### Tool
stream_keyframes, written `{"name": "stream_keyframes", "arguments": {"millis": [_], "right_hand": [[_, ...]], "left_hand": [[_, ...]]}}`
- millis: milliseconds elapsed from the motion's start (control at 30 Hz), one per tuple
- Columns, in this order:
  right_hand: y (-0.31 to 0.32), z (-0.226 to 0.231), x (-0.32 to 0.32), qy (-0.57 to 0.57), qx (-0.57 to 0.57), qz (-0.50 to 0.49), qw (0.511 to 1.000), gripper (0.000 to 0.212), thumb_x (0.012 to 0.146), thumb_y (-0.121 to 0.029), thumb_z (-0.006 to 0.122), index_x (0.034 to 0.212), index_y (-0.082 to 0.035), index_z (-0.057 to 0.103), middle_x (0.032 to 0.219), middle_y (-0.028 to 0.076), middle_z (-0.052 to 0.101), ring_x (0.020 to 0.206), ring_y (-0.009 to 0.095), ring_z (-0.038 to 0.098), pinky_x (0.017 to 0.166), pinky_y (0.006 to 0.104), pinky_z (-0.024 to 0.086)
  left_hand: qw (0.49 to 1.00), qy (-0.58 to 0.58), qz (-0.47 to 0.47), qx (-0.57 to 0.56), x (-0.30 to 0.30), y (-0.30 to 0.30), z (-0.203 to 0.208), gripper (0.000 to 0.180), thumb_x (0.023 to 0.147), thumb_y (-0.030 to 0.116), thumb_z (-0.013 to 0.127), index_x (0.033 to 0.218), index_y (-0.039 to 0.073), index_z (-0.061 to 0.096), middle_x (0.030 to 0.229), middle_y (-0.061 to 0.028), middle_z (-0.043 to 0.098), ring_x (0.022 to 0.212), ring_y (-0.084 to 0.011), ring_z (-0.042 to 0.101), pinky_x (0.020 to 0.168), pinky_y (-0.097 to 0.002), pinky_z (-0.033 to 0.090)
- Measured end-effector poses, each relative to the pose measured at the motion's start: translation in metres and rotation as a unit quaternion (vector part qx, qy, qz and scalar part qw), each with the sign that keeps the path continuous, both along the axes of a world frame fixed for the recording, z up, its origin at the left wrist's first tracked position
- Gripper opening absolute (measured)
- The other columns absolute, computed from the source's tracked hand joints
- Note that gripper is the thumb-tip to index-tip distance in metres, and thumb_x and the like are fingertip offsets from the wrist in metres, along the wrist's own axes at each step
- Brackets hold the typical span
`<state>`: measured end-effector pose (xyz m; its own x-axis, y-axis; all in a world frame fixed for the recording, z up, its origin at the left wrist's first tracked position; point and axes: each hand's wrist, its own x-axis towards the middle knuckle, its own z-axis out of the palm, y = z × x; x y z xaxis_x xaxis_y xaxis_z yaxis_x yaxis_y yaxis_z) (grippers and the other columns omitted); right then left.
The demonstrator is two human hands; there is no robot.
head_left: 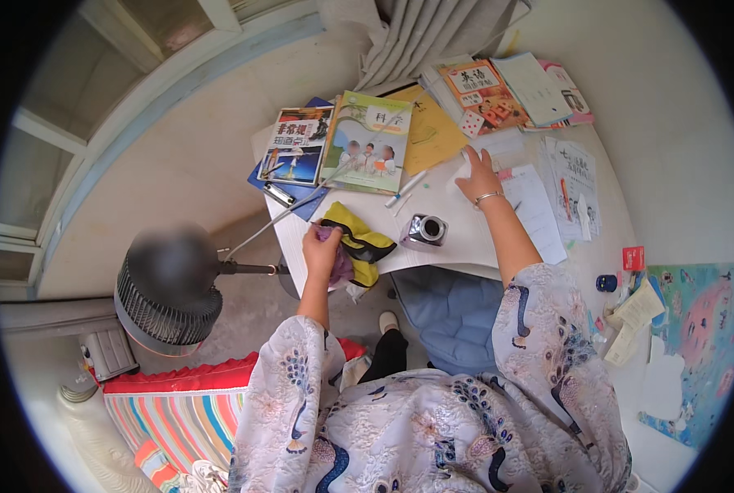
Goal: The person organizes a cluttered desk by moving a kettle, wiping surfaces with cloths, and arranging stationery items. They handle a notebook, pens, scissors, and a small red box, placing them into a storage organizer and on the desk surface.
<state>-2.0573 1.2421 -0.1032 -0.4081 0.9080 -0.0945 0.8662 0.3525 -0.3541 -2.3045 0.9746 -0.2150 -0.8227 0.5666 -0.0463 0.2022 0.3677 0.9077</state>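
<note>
My left hand (320, 253) is closed on a crumpled purple cloth (341, 268) at the desk's near left edge. Right beside it lies a yellow-green and black pouch (352, 230), partly over the edge. A dark ink bottle (426, 231) with a black cap stands to the pouch's right. Farther in, my right hand (479, 182) reaches over the desktop, its thumb and fingers around a small white thing (463, 169) that I cannot make out. A white pen (405, 189) rests between that hand and the books.
Books (367, 144) and a yellow folder (431, 131) cover the back of the desk. Loose papers (538, 209) lie right of my right arm. A round black fan (170, 287) stands at the left. Below the desk edge is a blue padded chair (453, 316).
</note>
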Motion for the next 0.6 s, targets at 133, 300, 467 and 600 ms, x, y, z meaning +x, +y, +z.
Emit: {"name": "stream_keyframes", "arguments": {"millis": [133,300,467,600], "right_hand": [[-0.006,0.010,0.015,0.002,0.007,0.013,1.000,0.077,0.071,-0.022,0.070,0.137,-0.017,0.030,0.142,0.025,0.024,0.110,0.041,0.050,0.090,0.0425,0.046],[-0.017,0.021,0.027,0.033,0.047,0.022,0.998,0.072,0.073,-0.019,0.068,0.136,-0.014,0.032,0.140,0.024,0.028,0.116,0.042,0.045,0.093,0.0438,0.043],[-0.042,0.006,0.054,0.212,0.209,0.068,0.952,0.050,0.076,-0.008,0.058,0.125,-0.008,0.045,0.127,0.025,0.044,0.115,0.040,0.045,0.095,0.0429,0.040],[-0.077,-0.017,0.070,0.278,0.125,0.057,0.951,0.038,0.076,-0.003,0.053,0.114,-0.005,0.054,0.116,0.021,0.053,0.110,0.035,0.050,0.094,0.0401,0.041]], "left_hand": [[0.987,-0.029,0.142,0.068,-0.001,-0.022,-0.003,0.042,0.079,0.033,0.069,0.099,-0.003,0.060,0.086,-0.0069,0.060,0.079,-0.0131,0.054,0.072,-0.0266,0.046],[0.975,-0.019,0.194,0.107,-0.014,-0.034,-0.009,0.054,0.083,0.032,0.064,0.118,-0.005,0.047,0.106,-0.0146,0.057,0.094,-0.0205,0.055,0.083,-0.0306,0.045],[0.985,0.117,0.125,-0.007,-0.009,-0.039,-0.002,0.057,0.081,0.026,0.064,0.125,-0.004,0.045,0.117,-0.0209,0.055,0.105,-0.0284,0.055,0.091,-0.0352,0.041],[0.996,-0.004,0.079,0.048,-0.016,-0.052,-0.002,0.051,0.082,0.021,0.063,0.124,-0.004,0.048,0.119,-0.0203,0.054,0.104,-0.0261,0.055,0.091,-0.0341,0.041]]}}
